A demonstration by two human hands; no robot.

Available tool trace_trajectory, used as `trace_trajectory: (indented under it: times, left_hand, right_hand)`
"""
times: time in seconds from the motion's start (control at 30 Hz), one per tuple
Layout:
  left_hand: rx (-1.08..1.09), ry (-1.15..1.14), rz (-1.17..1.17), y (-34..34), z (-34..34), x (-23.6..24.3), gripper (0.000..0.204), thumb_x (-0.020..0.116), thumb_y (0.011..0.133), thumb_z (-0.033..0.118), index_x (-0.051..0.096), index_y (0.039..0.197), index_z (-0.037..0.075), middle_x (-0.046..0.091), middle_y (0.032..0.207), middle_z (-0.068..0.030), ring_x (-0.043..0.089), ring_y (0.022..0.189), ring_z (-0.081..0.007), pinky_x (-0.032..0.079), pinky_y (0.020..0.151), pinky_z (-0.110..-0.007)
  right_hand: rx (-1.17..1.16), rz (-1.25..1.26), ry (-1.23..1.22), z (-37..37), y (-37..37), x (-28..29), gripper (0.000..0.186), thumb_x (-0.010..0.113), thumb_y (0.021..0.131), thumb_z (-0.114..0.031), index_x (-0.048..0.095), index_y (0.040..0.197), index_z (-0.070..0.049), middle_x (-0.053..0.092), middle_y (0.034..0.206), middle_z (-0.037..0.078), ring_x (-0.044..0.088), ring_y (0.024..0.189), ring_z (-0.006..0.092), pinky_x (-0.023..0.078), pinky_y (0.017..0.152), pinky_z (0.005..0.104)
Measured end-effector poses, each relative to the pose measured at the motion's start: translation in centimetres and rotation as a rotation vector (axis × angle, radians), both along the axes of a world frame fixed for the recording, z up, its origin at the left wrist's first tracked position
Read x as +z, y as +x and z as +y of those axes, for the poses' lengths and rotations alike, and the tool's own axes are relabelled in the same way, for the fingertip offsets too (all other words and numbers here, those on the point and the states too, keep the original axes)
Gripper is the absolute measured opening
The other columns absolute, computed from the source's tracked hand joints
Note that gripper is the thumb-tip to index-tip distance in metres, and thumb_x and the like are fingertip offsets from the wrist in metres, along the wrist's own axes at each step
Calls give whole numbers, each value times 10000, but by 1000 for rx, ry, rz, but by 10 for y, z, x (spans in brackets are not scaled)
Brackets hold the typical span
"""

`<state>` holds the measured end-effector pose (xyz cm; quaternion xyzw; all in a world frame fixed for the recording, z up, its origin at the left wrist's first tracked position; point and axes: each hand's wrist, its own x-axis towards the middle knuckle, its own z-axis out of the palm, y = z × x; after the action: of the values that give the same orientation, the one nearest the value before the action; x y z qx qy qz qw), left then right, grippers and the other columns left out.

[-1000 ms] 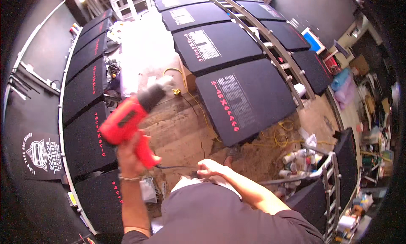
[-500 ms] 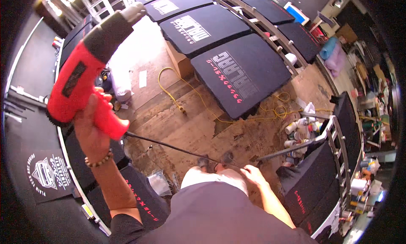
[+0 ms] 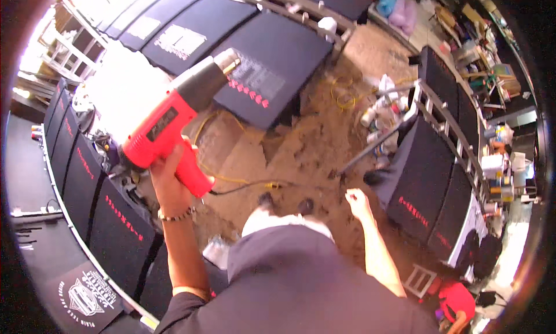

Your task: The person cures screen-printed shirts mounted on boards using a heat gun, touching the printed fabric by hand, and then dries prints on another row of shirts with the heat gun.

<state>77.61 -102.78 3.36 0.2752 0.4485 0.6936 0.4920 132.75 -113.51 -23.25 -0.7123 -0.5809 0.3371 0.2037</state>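
Observation:
My left hand (image 3: 168, 174) is closed around the handle of a red and black heat gun (image 3: 165, 125), raised in front of me on the left. Its dark nozzle with a metal tip points up and to the right. From the handle's base a black power cord (image 3: 234, 189) runs rightward above the floor and fades toward my right hand (image 3: 357, 203). That hand is closed low on the right, apparently pinching the cord. A yellow extension cord (image 3: 223, 178) with a yellow end passes below the gun, close to the black cord.
Black printed fabric panels (image 3: 269, 50) lie on racks ahead, with more panels (image 3: 119, 215) at left and right. A metal rail (image 3: 376, 145) juts out near several bottles (image 3: 379, 117). Someone in a red shirt (image 3: 457, 299) is at the lower right. The brown floor (image 3: 301, 154) is stained.
My view has turned to the right. The heat gun now sits nearer the middle, its nozzle tilted further right. The cord hangs slacker, and a person in red has come into view.

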Motion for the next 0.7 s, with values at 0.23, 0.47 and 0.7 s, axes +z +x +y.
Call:
trace_trajectory:
  times: [0.23,0.47,0.7]
  left_hand:
    - [10,-49,161,4,-48,-16,413,730,930,20,596,1320,17,727,1104,-128,724,932,-249,607,857,-391]
    - [27,-256,341,21,-113,-40,491,763,858,-49,600,1319,-3,733,1110,-128,725,962,-249,606,826,-386]
    - [185,-478,285,59,-144,-123,466,856,806,-37,667,1226,35,730,1069,-45,695,915,-162,586,793,-331]
  right_hand:
    - [85,54,33,45,-15,-40,160,760,894,-129,728,1021,-38,713,1052,164,701,1005,321,550,889,405]
    - [409,-83,-217,55,-14,-56,213,746,863,-225,752,986,-52,699,1062,189,682,1068,362,538,954,457]
    - [576,-95,-496,81,-56,-85,308,663,932,-291,756,1087,-43,742,1127,196,699,1089,376,539,953,469]
